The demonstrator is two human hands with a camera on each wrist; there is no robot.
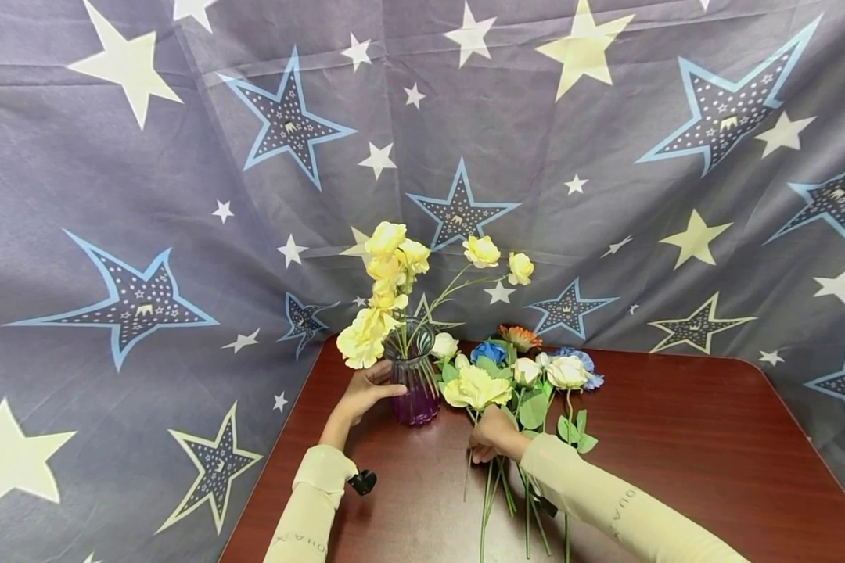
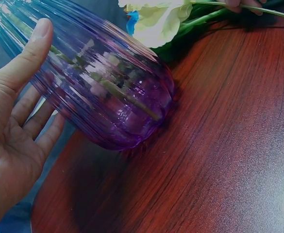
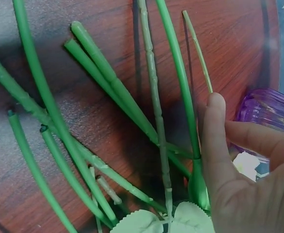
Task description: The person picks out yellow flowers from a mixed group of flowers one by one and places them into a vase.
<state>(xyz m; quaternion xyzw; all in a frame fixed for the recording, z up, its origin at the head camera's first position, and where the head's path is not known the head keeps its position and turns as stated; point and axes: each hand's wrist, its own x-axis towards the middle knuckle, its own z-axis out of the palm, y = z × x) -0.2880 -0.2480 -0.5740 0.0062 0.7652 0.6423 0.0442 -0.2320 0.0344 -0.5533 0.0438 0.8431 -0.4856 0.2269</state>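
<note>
A ribbed glass vase (image 1: 415,391), clear above and purple at the base, stands on the table with several yellow flowers (image 1: 387,266) in it. My left hand (image 1: 368,392) holds its side, the thumb in front and the fingers (image 2: 40,114) behind the glass. Stem ends show through the purple base in the left wrist view. To the right, my right hand (image 1: 496,435) pinches the thin stem (image 3: 198,51) of a pale yellow flower (image 1: 476,387). That bloom lies just beyond the hand, over the other flowers.
Beside the vase lie loose artificial flowers: a blue rose (image 1: 489,352), an orange flower (image 1: 519,338), white roses (image 1: 566,372) and a light blue bloom (image 1: 593,381). Their green stems (image 3: 35,63) spread toward the near side of the reddish table (image 1: 676,453). A star-patterned cloth (image 1: 535,180) hangs behind.
</note>
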